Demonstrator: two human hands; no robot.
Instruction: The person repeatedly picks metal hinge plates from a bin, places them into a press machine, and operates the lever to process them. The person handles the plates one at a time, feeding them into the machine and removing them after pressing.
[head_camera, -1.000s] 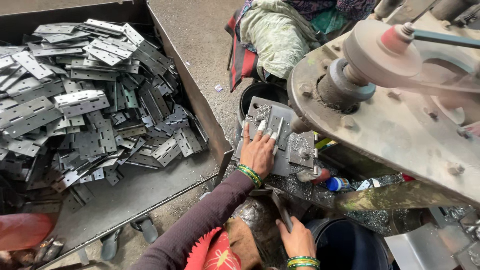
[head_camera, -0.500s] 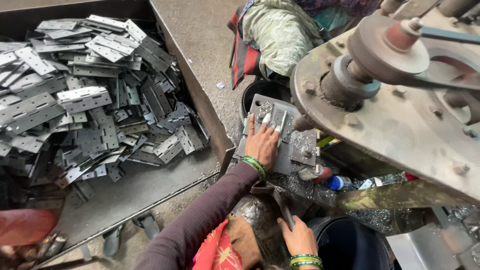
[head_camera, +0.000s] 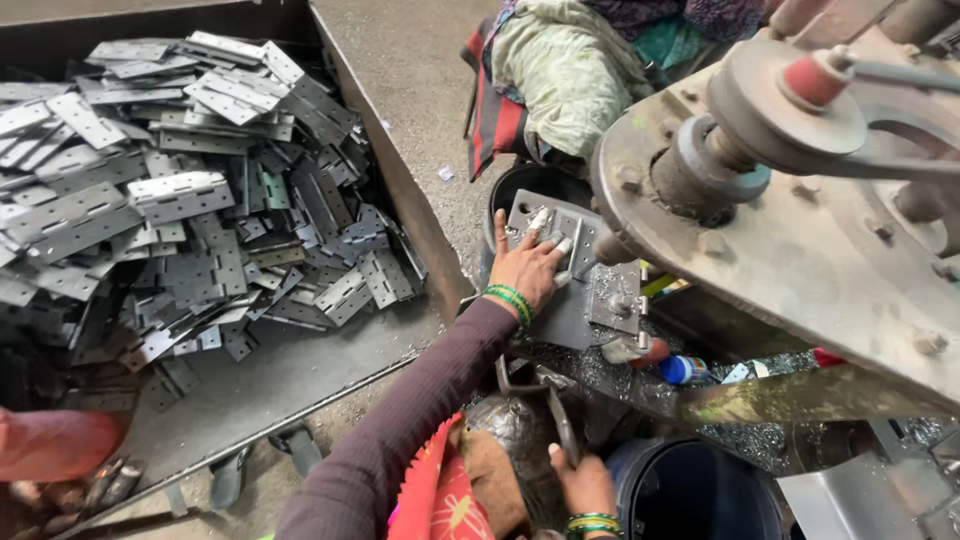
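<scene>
Left hand (head_camera: 527, 268) pressed flat as before on grey steel plate (head_camera: 565, 270), fingers now nearer its top edge; right hand (head_camera: 585, 485) still clenched on bent metal lever (head_camera: 548, 400); positioning continuing.

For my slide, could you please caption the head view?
Left hand rests on press plate; right hand grips lever.

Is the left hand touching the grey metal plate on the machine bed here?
Touching. The head view shows the left hand lying flat on the grey metal plate, fingers spread over its upper part with no gap visible.
</scene>
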